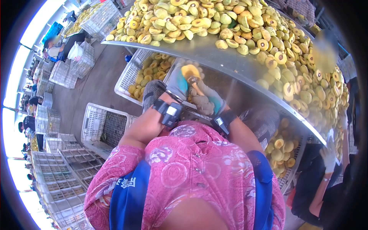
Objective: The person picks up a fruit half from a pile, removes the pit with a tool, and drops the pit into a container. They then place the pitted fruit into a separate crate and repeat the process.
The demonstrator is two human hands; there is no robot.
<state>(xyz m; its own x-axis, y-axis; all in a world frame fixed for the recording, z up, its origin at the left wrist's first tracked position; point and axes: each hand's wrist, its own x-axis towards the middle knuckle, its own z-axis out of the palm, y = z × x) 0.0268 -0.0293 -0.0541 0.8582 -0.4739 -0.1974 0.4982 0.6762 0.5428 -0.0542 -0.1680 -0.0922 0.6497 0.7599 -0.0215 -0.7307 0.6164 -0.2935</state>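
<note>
My left hand (178,83), in a grey and teal glove, is closed around a halved yellow fruit that looks like a peach half (190,71), its cut face turned up. In my right hand (207,100), gloved the same way, is a small pitting tool with a wooden handle (198,89). The tool's dark end meets the lower edge of the peach half; blur hides its exact shape. Both hands are over my lap, just below the rim of a metal table (214,63). Heaped on that table are many peach halves (172,21), several with brown pits showing.
A white crate (124,82) of fruit stands left of my knees, and another fruit-filled crate (285,180) is at the right. Further left is a crate (92,126) beside stacked crates (57,180). A co-worker's gloved hand (328,155) is at the table's right edge.
</note>
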